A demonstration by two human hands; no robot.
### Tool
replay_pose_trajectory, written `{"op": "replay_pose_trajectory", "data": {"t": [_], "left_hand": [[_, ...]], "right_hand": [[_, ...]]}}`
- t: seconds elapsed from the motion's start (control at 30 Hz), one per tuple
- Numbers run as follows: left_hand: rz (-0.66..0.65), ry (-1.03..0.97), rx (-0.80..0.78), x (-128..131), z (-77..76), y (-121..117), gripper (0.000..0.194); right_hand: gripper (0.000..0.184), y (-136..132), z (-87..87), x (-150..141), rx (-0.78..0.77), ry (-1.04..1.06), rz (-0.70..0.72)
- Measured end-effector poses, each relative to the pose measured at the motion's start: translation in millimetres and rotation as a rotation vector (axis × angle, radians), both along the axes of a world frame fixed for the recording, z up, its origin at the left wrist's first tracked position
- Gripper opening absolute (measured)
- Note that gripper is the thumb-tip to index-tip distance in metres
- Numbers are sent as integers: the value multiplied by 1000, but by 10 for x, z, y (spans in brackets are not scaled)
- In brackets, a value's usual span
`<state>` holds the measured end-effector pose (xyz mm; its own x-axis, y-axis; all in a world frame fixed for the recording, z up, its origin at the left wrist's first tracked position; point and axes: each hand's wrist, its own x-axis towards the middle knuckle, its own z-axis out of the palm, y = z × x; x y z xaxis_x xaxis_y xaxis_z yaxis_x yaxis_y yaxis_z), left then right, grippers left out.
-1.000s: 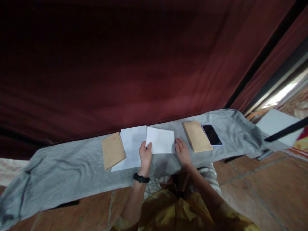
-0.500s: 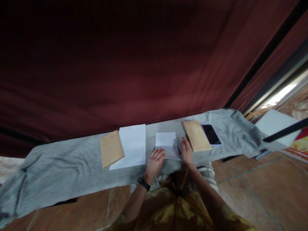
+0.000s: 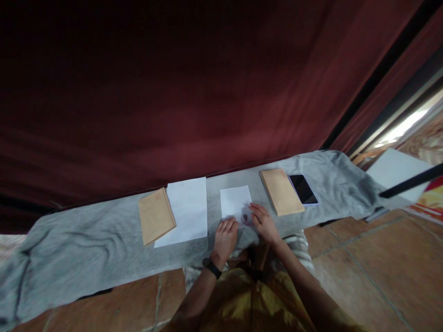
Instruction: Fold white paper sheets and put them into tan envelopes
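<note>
A small folded sheet of white paper (image 3: 234, 199) lies on the grey cloth in front of me. The fingers of my left hand (image 3: 225, 236) rest outstretched on its near left edge, and a dark watch circles that wrist. My right hand (image 3: 265, 224) reaches in from the right, fingers extended and touching the paper's near right side. A small dark spot shows on the paper beside those fingertips; I cannot tell whether it is a mark or a shadow. To the left lies a larger white sheet (image 3: 188, 207), partly under a brown envelope (image 3: 156, 216).
A second brown envelope (image 3: 282, 192) lies right of my right hand, beside a dark-screened phone (image 3: 303, 189). Grey cloth (image 3: 86, 249) covers the long narrow surface. A dark red curtain (image 3: 207, 115) hangs behind it. Tiled floor (image 3: 380, 258) shows below.
My right hand has moved left from beside the brown envelope onto the small folded paper. My left hand has shifted slightly down toward the paper's near edge.
</note>
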<state>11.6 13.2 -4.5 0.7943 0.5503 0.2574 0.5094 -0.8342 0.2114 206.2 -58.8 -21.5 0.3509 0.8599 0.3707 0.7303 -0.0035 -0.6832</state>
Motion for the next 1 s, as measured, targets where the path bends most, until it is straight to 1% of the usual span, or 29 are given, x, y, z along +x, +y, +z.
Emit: {"op": "replay_pose_trajectory", "data": {"t": [0.13,0.2,0.27,0.33,0.4,0.47,0.53,0.6,0.7,0.8,0.9,1.0], "left_hand": [[-1,39,-70,-13,70,-5,35],[0,32,-139,-48,137,14,38],[-19,12,-196,-55,217,57,41],[-37,-14,-208,11,284,115,41],[-32,-34,-174,172,311,179,42],[-52,-20,-125,409,284,249,44],[-116,28,-101,663,216,329,47],[-152,80,-104,872,135,428,49],[-142,116,-95,1016,32,604,51],[-90,111,-53,955,-43,771,53],[9,90,-1,771,-105,881,54],[134,81,22,574,-164,933,55]], "right_hand": [[40,-153,68,-128,-54,-221,88],[42,-191,64,-220,-100,-292,127],[45,-203,37,-296,-140,-334,120],[46,-203,4,-345,-155,-354,94],[46,-200,-16,-367,-149,-362,76],[42,-198,-16,-373,-137,-365,67],[38,-195,0,-374,-133,-368,63],[36,-191,20,-375,-141,-369,65],[38,-185,33,-383,-157,-368,47],[44,-186,26,-389,-162,-378,28],[47,-193,16,-389,-159,-379,33],[48,-201,8,-384,-161,-368,35]]}}
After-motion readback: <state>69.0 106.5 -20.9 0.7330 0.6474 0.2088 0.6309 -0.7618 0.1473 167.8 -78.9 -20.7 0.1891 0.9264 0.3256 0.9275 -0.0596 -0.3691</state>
